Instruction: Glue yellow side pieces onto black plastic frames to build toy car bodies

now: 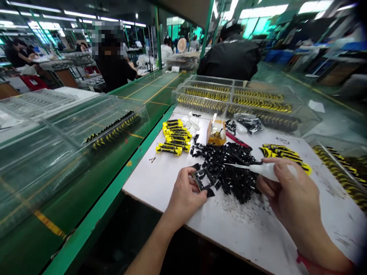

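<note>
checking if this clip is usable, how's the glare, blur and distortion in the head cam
Head view: ceiling tube lights glare on the clear plastic trays; the wide lens makes the green uprights lean; the left hand and right hand look fairly sharp; a co-worker's head is pixelated.

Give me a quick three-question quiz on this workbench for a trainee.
1. What does the right hand hold?
2. True or false: the loose black pieces lie inside a clear tray.
3. The left hand holds: A) a black frame, B) scissors, C) a yellow part.

Key: 1. a white squeeze bottle; 2. false; 3. A.
</note>
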Demonstrator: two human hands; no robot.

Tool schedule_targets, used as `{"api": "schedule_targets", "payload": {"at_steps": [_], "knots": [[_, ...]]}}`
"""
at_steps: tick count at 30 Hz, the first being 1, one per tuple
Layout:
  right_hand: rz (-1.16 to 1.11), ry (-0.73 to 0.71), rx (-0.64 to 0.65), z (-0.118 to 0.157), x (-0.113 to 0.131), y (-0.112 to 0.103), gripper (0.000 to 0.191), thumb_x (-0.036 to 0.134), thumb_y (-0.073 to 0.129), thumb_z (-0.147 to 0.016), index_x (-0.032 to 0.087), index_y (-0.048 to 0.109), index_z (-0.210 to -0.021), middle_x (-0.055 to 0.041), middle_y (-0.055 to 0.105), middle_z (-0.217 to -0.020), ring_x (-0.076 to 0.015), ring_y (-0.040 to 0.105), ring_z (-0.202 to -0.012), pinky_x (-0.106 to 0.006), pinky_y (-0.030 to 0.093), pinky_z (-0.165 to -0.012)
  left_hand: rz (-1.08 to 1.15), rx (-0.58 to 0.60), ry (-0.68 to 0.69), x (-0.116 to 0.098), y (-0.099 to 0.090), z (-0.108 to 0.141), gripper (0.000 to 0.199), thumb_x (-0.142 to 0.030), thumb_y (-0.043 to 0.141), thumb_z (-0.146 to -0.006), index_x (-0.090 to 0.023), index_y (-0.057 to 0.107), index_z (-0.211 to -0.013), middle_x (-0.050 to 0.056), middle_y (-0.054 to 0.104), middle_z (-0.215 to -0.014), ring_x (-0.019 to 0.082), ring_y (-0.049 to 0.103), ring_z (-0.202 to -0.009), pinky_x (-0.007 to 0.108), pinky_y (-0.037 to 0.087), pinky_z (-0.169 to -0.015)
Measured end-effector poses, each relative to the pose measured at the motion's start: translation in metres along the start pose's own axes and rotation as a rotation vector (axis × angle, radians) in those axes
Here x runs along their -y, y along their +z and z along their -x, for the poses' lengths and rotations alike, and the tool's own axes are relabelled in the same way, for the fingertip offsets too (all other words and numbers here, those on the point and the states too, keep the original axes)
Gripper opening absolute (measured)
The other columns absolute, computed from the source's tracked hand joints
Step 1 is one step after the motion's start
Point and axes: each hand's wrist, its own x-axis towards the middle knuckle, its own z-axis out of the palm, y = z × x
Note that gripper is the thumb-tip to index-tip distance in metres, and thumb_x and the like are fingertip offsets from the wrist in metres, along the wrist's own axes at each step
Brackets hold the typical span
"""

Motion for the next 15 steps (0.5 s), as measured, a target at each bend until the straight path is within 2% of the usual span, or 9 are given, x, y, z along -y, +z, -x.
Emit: {"api": "schedule_targets", "payload": {"at_steps": [2,4,6,8,12,15], "knots": [[-0.149,0.092,0.005,-0.013,0.001,-0.004,0.024,0.045,0.061,-0.080,0.022,0.060,-0.085,0.0058,0.040,-0.047,-0.0111,0.044,-0.040,-0.024,0.033,-0.036,-0.028,-0.009,-0.021,-0.001,0.002,0.000,0.053,-0.011,0.064,-0.063,-0.017,0.042,-0.110,0.002,0.056,-0.085,0.013,0.060,-0.070,0.024,0.051,-0.061],[-0.099,0.116,0.023,-0.025,0.004,-0.005,0.030,0.048,0.068,-0.074,0.019,0.060,-0.081,0.0001,0.058,-0.060,-0.0146,0.058,-0.053,-0.026,0.047,-0.046,-0.049,-0.009,-0.029,0.000,0.004,-0.001,0.052,-0.008,0.062,-0.062,-0.017,0.041,-0.109,0.002,0.056,-0.085,0.013,0.060,-0.070,0.024,0.050,-0.061],[0.026,0.109,0.068,-0.038,0.009,-0.002,0.034,0.046,0.073,-0.069,0.018,0.058,-0.081,-0.0057,0.068,-0.075,-0.0193,0.066,-0.068,-0.031,0.054,-0.059,-0.053,-0.006,-0.039,0.002,0.006,-0.003,0.053,-0.007,0.061,-0.062,-0.017,0.040,-0.110,0.002,0.056,-0.084,0.013,0.060,-0.068,0.025,0.050,-0.060],[0.174,0.044,0.131,-0.053,0.012,0.006,0.033,0.042,0.072,-0.070,0.018,0.057,-0.085,-0.0071,0.070,-0.080,-0.0209,0.067,-0.072,-0.034,0.055,-0.065,-0.049,-0.004,-0.047,0.006,0.007,-0.004,0.054,-0.006,0.061,-0.061,-0.017,0.039,-0.109,0.002,0.057,-0.082,0.014,0.061,-0.068,0.025,0.050,-0.059],[0.460,-0.191,0.170,-0.088,0.009,0.032,0.021,0.037,0.059,-0.079,0.018,0.057,-0.087,0.0002,0.063,-0.065,-0.0153,0.060,-0.054,-0.030,0.049,-0.056,-0.028,0.002,-0.027,0.014,0.009,-0.006,0.054,-0.005,0.061,-0.059,-0.018,0.039,-0.108,0.002,0.059,-0.082,0.016,0.063,-0.071,0.023,0.049,-0.057],[0.552,-0.321,0.130,-0.111,-0.002,0.049,0.015,0.031,0.057,-0.079,0.018,0.061,-0.084,-0.0034,0.064,-0.078,-0.0175,0.059,-0.070,-0.032,0.046,-0.067,0.001,0.004,-0.023,0.024,0.012,-0.008,0.055,-0.007,0.064,-0.057,-0.018,0.041,-0.106,0.000,0.059,-0.074,0.015,0.062,-0.060,0.023,0.049,-0.054]]}}
